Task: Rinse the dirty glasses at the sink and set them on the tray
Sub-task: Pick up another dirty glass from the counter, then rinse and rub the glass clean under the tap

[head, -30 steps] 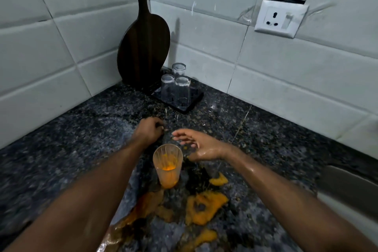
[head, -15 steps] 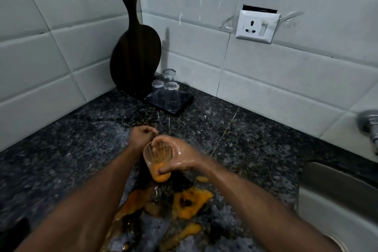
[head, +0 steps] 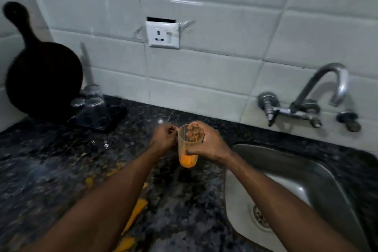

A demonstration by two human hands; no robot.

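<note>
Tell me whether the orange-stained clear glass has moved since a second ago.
Yes. The orange-stained clear glass, gripped by the right hand, is lifted off the orange spill, rightward toward the steel sink.

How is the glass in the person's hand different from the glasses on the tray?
The held glass stands mouth up, gripped by the right hand; the tray glasses sit upside down. The held glass is smeared orange with orange liquid at the bottom; the tray glasses look clear. Both are see-through tumblers.

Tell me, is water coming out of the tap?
Off. No stream falls from the tap spout, and the sink below it looks dry.
</note>
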